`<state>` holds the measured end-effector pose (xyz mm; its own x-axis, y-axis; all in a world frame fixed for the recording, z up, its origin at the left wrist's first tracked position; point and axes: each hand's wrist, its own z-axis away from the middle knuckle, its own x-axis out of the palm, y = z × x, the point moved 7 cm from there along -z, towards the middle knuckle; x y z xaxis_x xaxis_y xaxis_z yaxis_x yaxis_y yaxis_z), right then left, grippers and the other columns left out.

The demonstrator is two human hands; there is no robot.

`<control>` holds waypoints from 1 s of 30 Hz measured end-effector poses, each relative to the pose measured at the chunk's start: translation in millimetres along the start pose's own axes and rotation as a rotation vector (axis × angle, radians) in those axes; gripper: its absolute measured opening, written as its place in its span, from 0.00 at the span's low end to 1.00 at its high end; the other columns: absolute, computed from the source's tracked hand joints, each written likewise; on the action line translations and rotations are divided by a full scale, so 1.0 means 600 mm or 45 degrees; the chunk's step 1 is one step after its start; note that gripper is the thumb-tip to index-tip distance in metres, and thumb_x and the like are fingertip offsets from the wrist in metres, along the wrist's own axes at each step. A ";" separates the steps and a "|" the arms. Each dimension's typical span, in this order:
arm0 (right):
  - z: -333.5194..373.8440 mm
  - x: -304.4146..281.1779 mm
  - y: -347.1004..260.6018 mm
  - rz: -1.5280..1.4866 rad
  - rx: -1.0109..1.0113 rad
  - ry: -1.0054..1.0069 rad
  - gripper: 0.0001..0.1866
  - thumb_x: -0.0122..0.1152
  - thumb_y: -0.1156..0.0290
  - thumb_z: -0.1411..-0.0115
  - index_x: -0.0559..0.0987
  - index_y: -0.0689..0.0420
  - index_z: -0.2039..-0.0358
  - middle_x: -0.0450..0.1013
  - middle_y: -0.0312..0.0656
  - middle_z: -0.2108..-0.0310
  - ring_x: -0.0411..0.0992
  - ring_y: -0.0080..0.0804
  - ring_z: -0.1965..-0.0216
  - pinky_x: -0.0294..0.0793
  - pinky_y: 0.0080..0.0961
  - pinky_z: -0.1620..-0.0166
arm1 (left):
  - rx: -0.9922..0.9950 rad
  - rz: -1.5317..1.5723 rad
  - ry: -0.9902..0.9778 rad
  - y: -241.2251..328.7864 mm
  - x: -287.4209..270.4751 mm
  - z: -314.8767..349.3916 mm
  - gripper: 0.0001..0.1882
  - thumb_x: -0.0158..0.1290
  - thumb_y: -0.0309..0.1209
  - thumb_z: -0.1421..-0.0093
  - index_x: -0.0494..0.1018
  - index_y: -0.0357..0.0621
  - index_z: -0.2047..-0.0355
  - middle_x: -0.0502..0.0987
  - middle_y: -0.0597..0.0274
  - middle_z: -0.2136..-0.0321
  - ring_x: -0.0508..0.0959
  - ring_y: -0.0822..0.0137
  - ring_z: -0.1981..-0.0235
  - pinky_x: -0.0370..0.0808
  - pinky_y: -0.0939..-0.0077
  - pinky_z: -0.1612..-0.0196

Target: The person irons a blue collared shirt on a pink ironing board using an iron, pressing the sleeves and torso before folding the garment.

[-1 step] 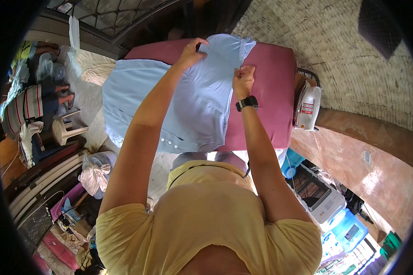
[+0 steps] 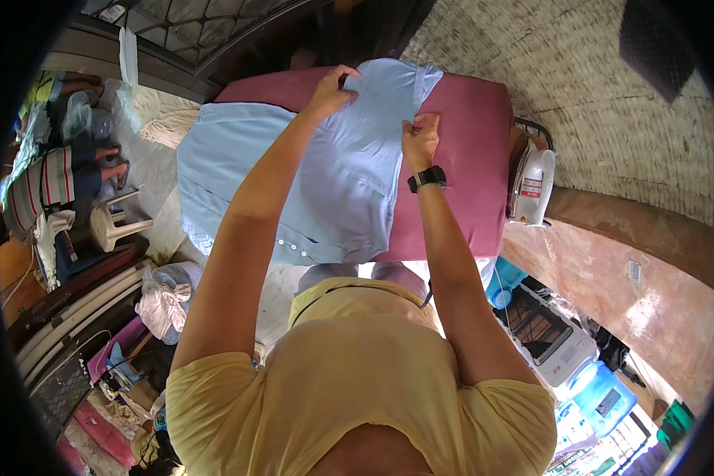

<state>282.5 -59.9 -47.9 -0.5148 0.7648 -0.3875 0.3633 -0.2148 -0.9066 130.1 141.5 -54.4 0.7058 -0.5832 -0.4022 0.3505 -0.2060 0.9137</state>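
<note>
A light blue button-up shirt (image 2: 309,182) lies spread over a padded board with a maroon cover (image 2: 472,151). Its row of white buttons runs along the edge nearest my body, and its sleeve extends toward the far side. My left hand (image 2: 329,97) is at the far edge by the sleeve, thumb and fingers curled around the cloth. At the shirt's right edge, my right hand (image 2: 421,144) pinches the fabric between thumb and fingers, just above the maroon cover. A black watch is on my right wrist.
A white iron (image 2: 535,186) stands at the board's right end. To the left are a beige plastic stool (image 2: 115,222) and another person's legs (image 2: 109,170). A white oven-like appliance (image 2: 551,333) and a blue water jug (image 2: 601,397) sit at lower right. A dark metal grille borders the far side.
</note>
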 end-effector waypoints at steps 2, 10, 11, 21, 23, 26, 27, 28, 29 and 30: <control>0.004 0.000 0.015 -0.052 0.182 0.009 0.17 0.64 0.80 0.52 0.67 0.59 0.64 0.72 0.44 0.74 0.74 0.39 0.74 0.73 0.32 0.67 | 0.019 0.029 -0.004 -0.002 0.002 -0.004 0.22 0.60 0.18 0.49 0.78 0.47 0.52 0.77 0.60 0.55 0.74 0.70 0.52 0.69 0.78 0.47; -0.013 0.011 0.059 -0.126 0.450 -0.238 0.12 0.58 0.83 0.54 0.80 0.59 0.66 0.74 0.43 0.72 0.76 0.41 0.68 0.74 0.33 0.61 | -0.185 0.289 -0.174 0.009 0.002 -0.001 0.23 0.60 0.18 0.50 0.79 0.48 0.53 0.74 0.63 0.50 0.72 0.69 0.49 0.68 0.79 0.46; -0.012 0.007 0.045 -0.035 0.354 -0.182 0.12 0.58 0.83 0.54 0.81 0.58 0.67 0.74 0.43 0.72 0.76 0.42 0.67 0.74 0.33 0.61 | -0.113 0.154 -0.153 0.015 -0.001 0.003 0.24 0.60 0.18 0.51 0.78 0.48 0.52 0.73 0.63 0.50 0.73 0.67 0.49 0.69 0.78 0.46; 0.032 -0.001 -0.023 0.670 -0.110 -0.152 0.27 0.58 0.81 0.51 0.74 0.55 0.47 0.65 0.47 0.54 0.69 0.47 0.57 0.71 0.44 0.55 | 0.378 -0.472 0.122 0.053 0.004 0.037 0.31 0.59 0.19 0.49 0.69 0.50 0.43 0.67 0.55 0.47 0.71 0.50 0.48 0.72 0.63 0.47; 0.038 -0.001 -0.039 0.993 -0.127 -0.103 0.28 0.57 0.79 0.49 0.73 0.55 0.45 0.65 0.45 0.53 0.67 0.48 0.56 0.68 0.46 0.51 | 0.398 -0.490 0.129 0.054 0.006 0.040 0.31 0.58 0.18 0.49 0.68 0.50 0.43 0.67 0.55 0.47 0.71 0.50 0.48 0.72 0.63 0.47; 0.045 0.035 -0.078 0.935 -0.379 -0.213 0.26 0.55 0.74 0.44 0.69 0.55 0.42 0.66 0.45 0.52 0.64 0.48 0.50 0.62 0.48 0.44 | 0.429 -0.493 0.093 0.057 0.008 0.034 0.31 0.57 0.18 0.49 0.69 0.49 0.43 0.67 0.54 0.48 0.71 0.50 0.48 0.71 0.62 0.47; 0.049 0.052 -0.091 0.822 -0.499 -0.281 0.26 0.54 0.72 0.42 0.68 0.55 0.41 0.67 0.46 0.52 0.64 0.48 0.47 0.60 0.48 0.42 | 0.426 -0.498 0.082 0.058 0.008 0.032 0.30 0.57 0.18 0.49 0.69 0.48 0.44 0.67 0.54 0.48 0.71 0.50 0.48 0.71 0.61 0.46; 0.053 0.071 -0.097 0.672 -0.575 -0.365 0.26 0.54 0.72 0.41 0.67 0.55 0.41 0.66 0.46 0.49 0.63 0.49 0.45 0.59 0.47 0.40 | 0.426 -0.501 0.068 0.059 0.011 0.029 0.29 0.57 0.17 0.49 0.69 0.47 0.44 0.66 0.53 0.48 0.71 0.50 0.48 0.71 0.61 0.46; 0.056 0.093 -0.100 0.516 -0.650 -0.448 0.26 0.53 0.71 0.41 0.67 0.56 0.40 0.66 0.45 0.47 0.61 0.50 0.43 0.58 0.47 0.39 | 0.410 -0.458 0.105 0.055 0.008 0.026 0.29 0.57 0.18 0.49 0.70 0.47 0.45 0.67 0.53 0.48 0.71 0.50 0.48 0.71 0.61 0.47; 0.061 0.106 -0.102 0.359 -0.723 -0.529 0.26 0.52 0.71 0.40 0.66 0.56 0.40 0.65 0.44 0.44 0.60 0.50 0.42 0.57 0.47 0.38 | 0.395 -0.414 0.142 0.052 0.005 0.022 0.29 0.58 0.18 0.49 0.70 0.47 0.46 0.67 0.52 0.48 0.72 0.51 0.48 0.71 0.61 0.47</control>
<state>199.2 -20.0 -23.3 -0.5526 0.4111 -0.7250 0.8106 0.0631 -0.5821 134.7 122.9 -26.4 0.6576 -0.3646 -0.6592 0.3761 -0.5993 0.7067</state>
